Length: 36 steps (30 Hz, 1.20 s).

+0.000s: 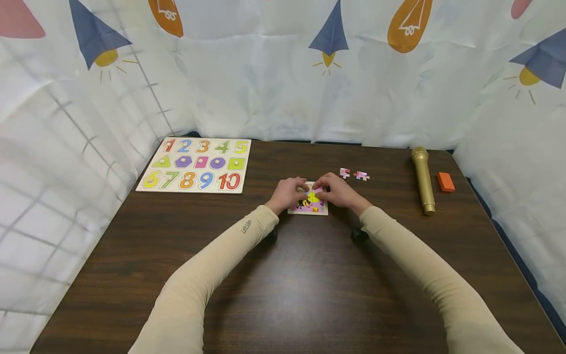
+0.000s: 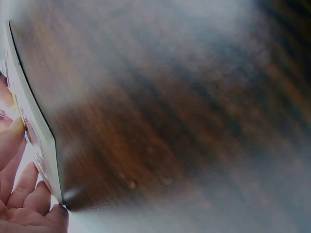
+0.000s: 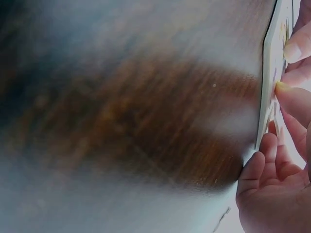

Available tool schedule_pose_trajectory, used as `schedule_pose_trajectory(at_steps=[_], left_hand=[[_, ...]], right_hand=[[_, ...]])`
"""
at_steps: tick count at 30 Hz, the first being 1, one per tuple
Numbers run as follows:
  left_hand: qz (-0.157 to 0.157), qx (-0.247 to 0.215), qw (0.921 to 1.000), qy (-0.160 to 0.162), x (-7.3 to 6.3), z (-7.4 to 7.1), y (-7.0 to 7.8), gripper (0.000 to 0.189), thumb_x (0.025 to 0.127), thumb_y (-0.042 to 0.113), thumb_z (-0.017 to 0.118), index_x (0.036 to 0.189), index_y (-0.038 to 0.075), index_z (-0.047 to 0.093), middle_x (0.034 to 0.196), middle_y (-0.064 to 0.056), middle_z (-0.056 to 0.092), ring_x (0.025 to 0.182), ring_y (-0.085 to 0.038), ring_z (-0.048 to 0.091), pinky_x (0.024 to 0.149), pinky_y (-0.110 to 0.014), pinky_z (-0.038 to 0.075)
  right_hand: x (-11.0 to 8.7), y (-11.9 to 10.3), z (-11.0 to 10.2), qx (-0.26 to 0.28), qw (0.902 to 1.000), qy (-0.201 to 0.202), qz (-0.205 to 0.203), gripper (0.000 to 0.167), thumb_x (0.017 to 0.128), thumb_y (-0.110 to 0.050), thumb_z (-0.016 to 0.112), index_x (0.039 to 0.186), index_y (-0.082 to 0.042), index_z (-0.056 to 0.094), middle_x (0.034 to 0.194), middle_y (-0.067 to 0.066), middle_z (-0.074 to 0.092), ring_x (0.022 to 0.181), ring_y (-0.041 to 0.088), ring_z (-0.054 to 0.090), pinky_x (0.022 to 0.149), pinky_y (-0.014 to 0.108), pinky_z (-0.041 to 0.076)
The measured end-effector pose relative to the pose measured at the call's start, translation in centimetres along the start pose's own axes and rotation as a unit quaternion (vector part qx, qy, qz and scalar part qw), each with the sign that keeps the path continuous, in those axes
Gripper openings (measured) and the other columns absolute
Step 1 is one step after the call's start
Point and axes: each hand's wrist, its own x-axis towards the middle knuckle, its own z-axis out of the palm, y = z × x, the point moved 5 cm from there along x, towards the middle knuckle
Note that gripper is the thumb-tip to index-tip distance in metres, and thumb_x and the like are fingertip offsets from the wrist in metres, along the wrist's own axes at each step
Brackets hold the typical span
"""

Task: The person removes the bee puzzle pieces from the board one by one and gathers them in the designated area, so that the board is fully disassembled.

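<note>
A small square jigsaw puzzle (image 1: pixel 308 212) in a pale tray lies at mid-table, its picture yellow, pink and black. My left hand (image 1: pixel 287 193) is at its upper left, thumb and fingers curled on the puzzle. At the upper right, my right hand (image 1: pixel 339 191) pinches a pink jigsaw piece (image 1: pixel 318 190), thumb and forefinger close together. Both wrist views show the tray edge (image 2: pixel 41 126) side-on, with fingertips against its face; fingers hide part of the picture. Two loose pink jigsaw pieces, one (image 1: pixel 344 173) and another (image 1: pixel 361 175), lie beyond my right hand.
A number and shape board (image 1: pixel 190 167) lies at the back left. To the right stand a gold cylinder (image 1: pixel 423 182), lying lengthwise, and an orange block (image 1: pixel 445 182). A patterned white curtain (image 1: pixel 274 88) borders the dark wooden table (image 1: pixel 283 295).
</note>
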Motion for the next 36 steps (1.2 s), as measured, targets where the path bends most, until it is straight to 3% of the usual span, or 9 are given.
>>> schedule_pose_trajectory(at_steps=[11,36], left_hand=[[0.005,-0.013,0.9999,-0.001,0.22,0.00,-0.36,0.022,0.091,0.013,0.068,0.112,0.005,0.073,0.139,-0.007,0.056,0.138,-0.025,0.041,0.112,-0.042,0.032],[0.014,-0.015,0.9998,-0.001,0.38,0.06,-0.48,0.022,0.089,0.012,0.069,0.110,0.004,0.074,0.137,-0.008,0.058,0.137,-0.025,0.042,0.112,-0.039,0.033]], right_hand=[[0.07,0.23,-0.04,-0.001,0.9999,0.000,0.012,0.020,0.092,-0.013,0.068,0.111,-0.005,0.069,0.119,0.015,0.051,0.105,0.029,0.047,0.092,0.043,0.043],[0.42,0.45,-0.42,-0.031,0.9992,-0.002,0.024,0.025,0.091,-0.017,0.070,0.112,-0.003,0.070,0.112,0.014,0.054,0.102,0.028,0.047,0.089,0.042,0.044]])
